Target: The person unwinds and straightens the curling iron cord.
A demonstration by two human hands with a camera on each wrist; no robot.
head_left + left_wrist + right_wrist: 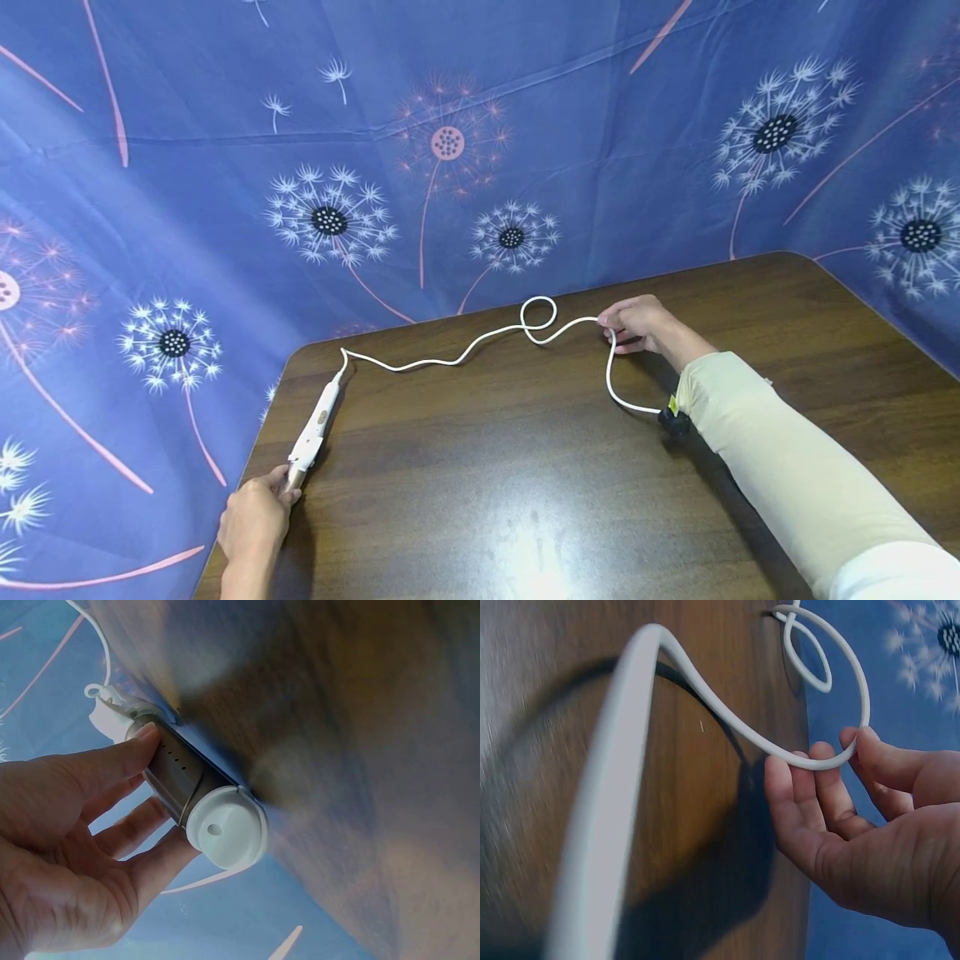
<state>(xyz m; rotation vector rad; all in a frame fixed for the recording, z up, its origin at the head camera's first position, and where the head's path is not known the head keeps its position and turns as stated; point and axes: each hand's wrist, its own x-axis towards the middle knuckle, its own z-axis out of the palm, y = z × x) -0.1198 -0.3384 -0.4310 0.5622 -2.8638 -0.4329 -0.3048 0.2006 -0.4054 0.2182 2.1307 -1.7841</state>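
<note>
At the table's left side lies a curling iron point(318, 421) with a white handle and a brownish barrel. My left hand point(255, 512) grips it by the barrel, thumb on one side and fingers on the other. The left wrist view shows small holes along the barrel point(172, 776) and a round white end cap point(229, 829). A white cord point(487, 335) runs from the handle along the back of the table, with one loop in it. My right hand point(637, 323) pinches this cord between thumb and fingers. Beyond that, the cord bends down to the right wrist, where its end is hidden.
The brown wooden table point(465, 467) has rounded back corners. A blue curtain point(600, 167) with dandelion prints hangs right behind its back edge and along the left. A black piece point(673, 421) sits under the right wrist; I cannot tell what it is.
</note>
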